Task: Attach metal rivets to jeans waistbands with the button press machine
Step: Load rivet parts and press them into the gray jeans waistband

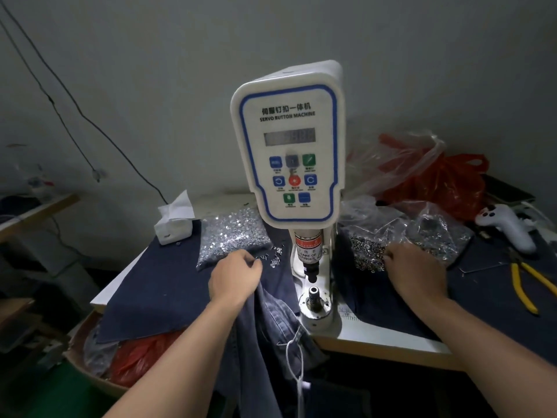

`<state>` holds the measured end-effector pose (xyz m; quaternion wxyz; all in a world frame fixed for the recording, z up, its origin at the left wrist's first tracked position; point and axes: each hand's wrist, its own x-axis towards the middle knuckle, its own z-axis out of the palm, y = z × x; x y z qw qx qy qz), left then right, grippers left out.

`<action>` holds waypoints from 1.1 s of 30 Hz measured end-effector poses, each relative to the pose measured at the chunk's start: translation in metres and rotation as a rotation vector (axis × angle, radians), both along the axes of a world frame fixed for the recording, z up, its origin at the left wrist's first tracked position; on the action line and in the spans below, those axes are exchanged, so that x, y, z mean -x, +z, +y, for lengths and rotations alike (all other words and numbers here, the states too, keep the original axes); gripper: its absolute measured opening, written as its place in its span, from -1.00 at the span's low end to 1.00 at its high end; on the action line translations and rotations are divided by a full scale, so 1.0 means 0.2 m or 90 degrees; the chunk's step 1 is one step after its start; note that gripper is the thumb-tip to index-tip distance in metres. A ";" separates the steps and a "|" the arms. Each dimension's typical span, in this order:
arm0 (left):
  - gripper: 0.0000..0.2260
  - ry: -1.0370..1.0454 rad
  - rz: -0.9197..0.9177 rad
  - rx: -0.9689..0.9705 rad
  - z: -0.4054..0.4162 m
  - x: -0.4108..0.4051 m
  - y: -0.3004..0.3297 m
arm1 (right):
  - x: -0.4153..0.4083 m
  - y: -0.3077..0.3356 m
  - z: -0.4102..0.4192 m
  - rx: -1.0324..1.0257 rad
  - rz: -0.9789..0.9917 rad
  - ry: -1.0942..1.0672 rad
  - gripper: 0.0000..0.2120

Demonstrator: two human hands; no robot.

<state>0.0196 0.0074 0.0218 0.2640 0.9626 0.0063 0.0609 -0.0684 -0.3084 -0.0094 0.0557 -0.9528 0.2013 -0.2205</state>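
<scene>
Left hand (233, 277): fingers curled, tips at the near edge of a heap of small silver rivet pins (233, 236); it seems to pinch one, but the piece is too small to confirm. Right hand (414, 273): palm down, fingers bent into a clear plastic bag of dark ring-shaped metal caps (369, 251); whether it holds any cannot be told.

Dark blue denim jeans (271, 336): draped over the table's front edge between the forearms, upper part lying just left of the press base, a white cord hanging from them.

White servo button press machine (289, 152): upright at centre, blue-bordered control panel with grey display and coloured keys; lower die post (313, 292) bare, upper punch raised apart from it.

White worktable (379, 342): laid with dark blue cloth on both sides of the machine.

Yellow-handled pliers (524, 285): right of the right hand, on the cloth.

White handheld controller (506, 226): beyond the pliers.

White tissue pack (174, 224): far left of the pin heap.

Red and clear plastic bags (428, 173): heaped at the rear right.

Cardboard box (90, 366): below the table's left edge, holding red plastic.
</scene>
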 end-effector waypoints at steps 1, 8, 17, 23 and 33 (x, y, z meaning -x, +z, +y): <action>-0.89 0.003 -0.010 -0.029 -0.03 -0.02 -0.02 | 0.01 -0.01 0.00 -0.005 -0.017 -0.004 -0.83; -0.77 -0.030 -0.036 -0.128 -0.11 -0.07 -0.08 | 0.02 -0.01 0.00 -0.082 -0.087 -0.017 -0.84; -0.85 0.004 -0.079 -0.074 -0.11 -0.05 -0.12 | 0.02 -0.02 0.01 -0.102 -0.111 0.001 -0.79; -0.87 0.026 -0.089 -0.010 -0.10 -0.04 -0.15 | 0.04 -0.02 0.01 -0.133 -0.140 0.009 -0.87; -0.91 0.001 -0.062 0.164 -0.05 0.05 -0.12 | 0.11 0.06 0.10 -0.221 -0.274 0.122 -0.86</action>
